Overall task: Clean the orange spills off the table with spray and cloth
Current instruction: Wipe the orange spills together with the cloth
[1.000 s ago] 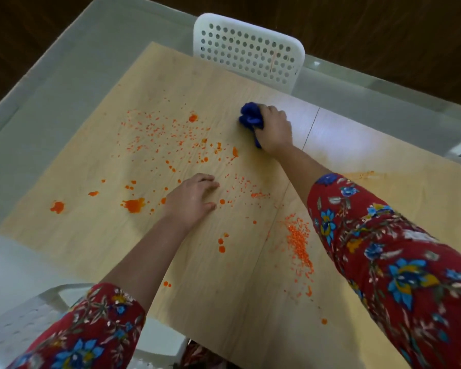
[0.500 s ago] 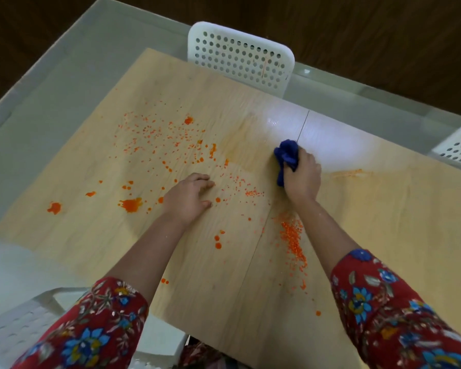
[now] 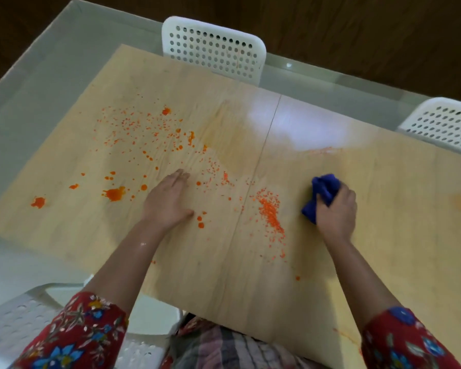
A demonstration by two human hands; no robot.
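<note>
Fingers of right hand [image 3: 336,212] curled round bunched deep-blue cloth [image 3: 324,186], left hand [image 3: 168,202] flat on table [image 3: 250,288]

The left sleeve [image 3: 83,334] and the right sleeve [image 3: 405,342] both end near the table's [image 3: 224,275] near edge. They are red cloth printed with flowers: blue blooms with yellow centres, and pale grey-white leaves and stems. Beyond each cuff the forearm is bare, over the table, down to the left hand [image 3: 168,201] and the right hand [image 3: 336,211]. Between the sleeves, below that near edge, shows a garment [image 3: 224,347] striped in grey, pink and white.
</note>
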